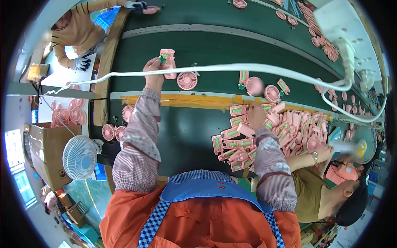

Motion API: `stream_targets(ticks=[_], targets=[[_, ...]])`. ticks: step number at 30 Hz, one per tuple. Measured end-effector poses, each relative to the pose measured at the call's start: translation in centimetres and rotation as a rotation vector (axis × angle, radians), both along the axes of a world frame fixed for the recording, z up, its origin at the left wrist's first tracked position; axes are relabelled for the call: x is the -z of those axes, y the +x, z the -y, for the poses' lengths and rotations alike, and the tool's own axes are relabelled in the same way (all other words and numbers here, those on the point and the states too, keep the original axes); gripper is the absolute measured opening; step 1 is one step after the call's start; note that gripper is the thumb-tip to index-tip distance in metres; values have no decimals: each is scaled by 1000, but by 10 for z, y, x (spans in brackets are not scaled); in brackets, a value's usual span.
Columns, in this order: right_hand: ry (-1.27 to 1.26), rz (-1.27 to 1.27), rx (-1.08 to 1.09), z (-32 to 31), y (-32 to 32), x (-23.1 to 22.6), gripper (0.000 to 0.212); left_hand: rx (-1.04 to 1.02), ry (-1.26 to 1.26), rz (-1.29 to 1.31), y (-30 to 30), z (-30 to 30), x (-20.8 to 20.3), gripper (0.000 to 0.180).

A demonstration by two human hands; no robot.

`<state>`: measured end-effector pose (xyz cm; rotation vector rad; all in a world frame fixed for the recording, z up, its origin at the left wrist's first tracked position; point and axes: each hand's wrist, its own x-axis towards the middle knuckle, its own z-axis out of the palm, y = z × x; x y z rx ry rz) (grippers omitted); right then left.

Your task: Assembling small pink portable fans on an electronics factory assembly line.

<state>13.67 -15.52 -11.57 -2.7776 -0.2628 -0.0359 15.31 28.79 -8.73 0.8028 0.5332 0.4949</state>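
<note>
At the near lane of the green conveyor, my left hand is closed at the edge of a pink fan handle shell with a small green circuit board at its upper end. A round pink fan grille lies just right of that shell. My right hand reaches down at the upper left edge of a heap of pink handle shells, several with green strips inside. Its fingers are foreshortened among the shells, so their grip does not show.
A white cable arcs across the view above the belt. Pink grilles lie left of my left forearm, near a white fan and a cardboard box. Co-workers sit at far left and close right.
</note>
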Motion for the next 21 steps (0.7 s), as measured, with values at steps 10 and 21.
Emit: stream_targets(ticks=[10, 21], targets=[[860, -378, 147, 1, -74, -25, 15, -196, -254, -66, -36, -15, 94, 10], [684, -418, 39, -42, -131, -62, 13, -480, 1341, -755, -158, -22, 49, 17]])
